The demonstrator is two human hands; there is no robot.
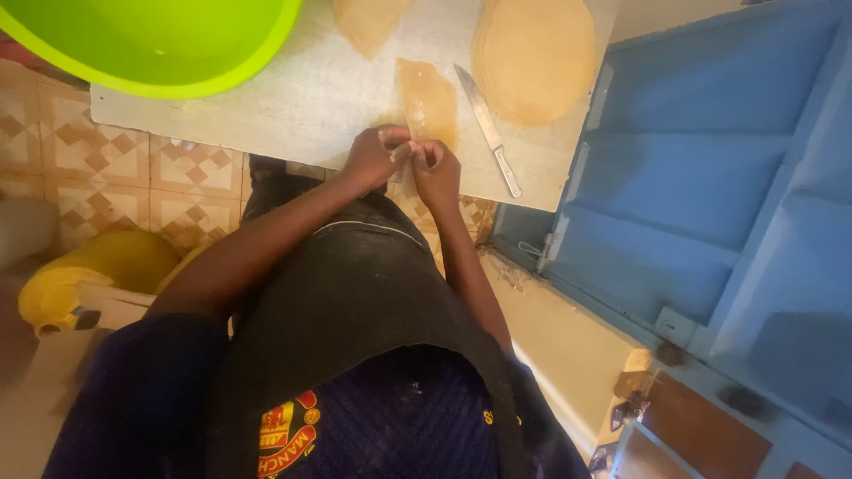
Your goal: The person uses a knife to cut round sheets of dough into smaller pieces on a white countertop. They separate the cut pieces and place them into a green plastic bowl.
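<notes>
Pinching dough strip (428, 102) at board edge (302, 155): left hand (376, 157), right hand (435, 168), fingers closed.

On the board (302, 98), the 2 hands, left hand (374, 155) and right hand (435, 168), meet at the near edge on the dough strip (428, 102), with the knife (486, 129) just right of it, the dough stack (537, 58) behind, and the bowl (160, 44) far left.
</notes>
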